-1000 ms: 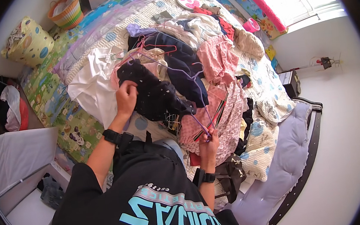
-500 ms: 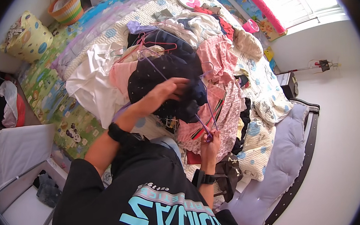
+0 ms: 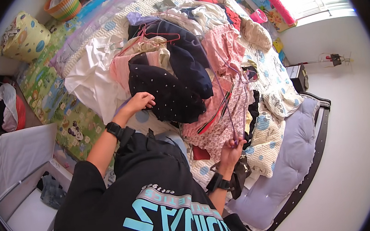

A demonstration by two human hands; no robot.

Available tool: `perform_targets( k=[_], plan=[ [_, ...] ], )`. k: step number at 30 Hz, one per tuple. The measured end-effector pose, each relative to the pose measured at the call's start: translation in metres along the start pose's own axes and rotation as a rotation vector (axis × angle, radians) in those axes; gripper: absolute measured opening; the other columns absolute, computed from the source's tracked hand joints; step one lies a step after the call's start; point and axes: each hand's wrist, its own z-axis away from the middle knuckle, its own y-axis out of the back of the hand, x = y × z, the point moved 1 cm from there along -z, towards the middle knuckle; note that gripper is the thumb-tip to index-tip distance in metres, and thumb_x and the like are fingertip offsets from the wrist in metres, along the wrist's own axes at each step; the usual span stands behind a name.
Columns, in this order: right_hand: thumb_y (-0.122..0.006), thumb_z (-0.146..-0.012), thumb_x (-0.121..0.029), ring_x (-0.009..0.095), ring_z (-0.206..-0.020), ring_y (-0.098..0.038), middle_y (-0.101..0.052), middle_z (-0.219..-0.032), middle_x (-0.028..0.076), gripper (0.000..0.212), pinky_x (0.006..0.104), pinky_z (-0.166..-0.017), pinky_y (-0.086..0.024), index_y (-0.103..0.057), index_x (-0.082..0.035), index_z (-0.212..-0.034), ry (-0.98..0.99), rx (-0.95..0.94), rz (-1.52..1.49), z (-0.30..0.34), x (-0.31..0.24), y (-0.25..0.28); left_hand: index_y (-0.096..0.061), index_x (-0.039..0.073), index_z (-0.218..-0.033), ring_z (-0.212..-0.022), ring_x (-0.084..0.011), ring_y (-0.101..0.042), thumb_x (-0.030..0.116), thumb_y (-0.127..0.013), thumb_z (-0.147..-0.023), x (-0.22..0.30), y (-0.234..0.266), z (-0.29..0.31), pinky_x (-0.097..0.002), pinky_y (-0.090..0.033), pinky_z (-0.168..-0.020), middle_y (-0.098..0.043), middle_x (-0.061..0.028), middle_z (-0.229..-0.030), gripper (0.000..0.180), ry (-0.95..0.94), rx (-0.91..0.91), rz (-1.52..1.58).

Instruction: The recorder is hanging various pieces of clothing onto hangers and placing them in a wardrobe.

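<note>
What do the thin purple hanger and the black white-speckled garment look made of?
Thin purple hanger: probably plastic or plastic-coated wire, smooth, judging by its slim, evenly coloured bars.
Black white-speckled garment: soft, matte fabric, since it slumps in loose folds; fibre unclear.

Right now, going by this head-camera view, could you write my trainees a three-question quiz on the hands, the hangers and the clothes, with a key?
1. Multiple choice. What does the right hand hold?
a) a pink hanger
b) a purple hanger
c) a striped basket

2. True or false? The black dotted garment hangs from the hanger in the right hand.

3. Short answer. Which hand is nearer the black dotted garment?

Key:
1. b
2. False; it lies on the bed among other clothes, with the hanger off to its right in the picture.
3. The left hand, at its near edge.
</note>
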Motion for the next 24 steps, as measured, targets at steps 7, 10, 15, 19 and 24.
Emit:
perform_targets(
  k=[7,10,15,19,24],
  plan=[
    [-0.058,-0.093,-0.022,0.018,-0.094,-0.059,-0.063,-0.097,0.005,0.02,0.0304,-0.085,-0.045,-0.059,-0.007,-0.105,-0.285,-0.227,0.561,0.046,-0.023,0.031,-0.056,0.009,-0.11,-0.088,-0.0163,-0.061,0.043,-0.053,-0.091,-0.059,0.031,-0.026,-0.0316,-0.049,-0.073,-0.065,-0.0053,-0.103,0.039,0.234,0.134,0.412],
    [-0.053,-0.096,-0.021,0.004,-0.066,-0.048,-0.05,-0.074,-0.004,0.018,0.0183,-0.056,-0.037,-0.059,-0.006,-0.104,-0.511,-0.121,0.81,0.018,0.026,0.019,-0.055,0.008,-0.114,-0.09,-0.0168,-0.061,0.042,-0.053,-0.091,-0.075,0.037,-0.05,-0.031,-0.048,-0.072,-0.064,-0.0064,-0.107,0.042,0.265,0.164,0.323],
    [-0.043,-0.099,-0.042,0.004,-0.043,-0.034,-0.039,-0.053,-0.005,0.046,0.0218,-0.04,-0.021,-0.051,-0.008,-0.07,-0.438,-0.069,0.682,0.002,0.065,0.001,-0.054,0.006,-0.121,-0.095,-0.0179,-0.059,0.038,-0.056,-0.089,-0.078,0.007,-0.08,-0.0329,-0.049,-0.077,-0.061,-0.007,-0.114,0.045,0.357,0.148,0.13],
    [-0.049,-0.097,-0.033,0.005,-0.047,-0.036,-0.04,-0.054,-0.004,0.045,0.0218,-0.045,-0.025,-0.05,-0.005,-0.062,-0.228,-0.149,0.893,0.028,0.022,0.02,-0.054,0.003,-0.119,-0.097,-0.0171,-0.061,0.037,-0.061,-0.087,-0.058,-0.037,-0.089,-0.0317,-0.049,-0.078,-0.061,-0.0067,-0.113,0.047,0.274,0.047,0.062],
    [-0.055,-0.092,-0.022,0.006,-0.061,-0.045,-0.05,-0.064,-0.003,0.025,0.022,-0.062,-0.04,-0.055,-0.003,-0.075,-0.025,0.068,1.048,0.058,-0.036,0.045,-0.06,-0.003,-0.102,-0.081,-0.0167,-0.066,0.032,-0.066,-0.085,-0.043,-0.076,-0.109,-0.029,-0.05,-0.068,-0.066,-0.0087,-0.102,0.039,0.237,0.094,0.086]
  ],
)
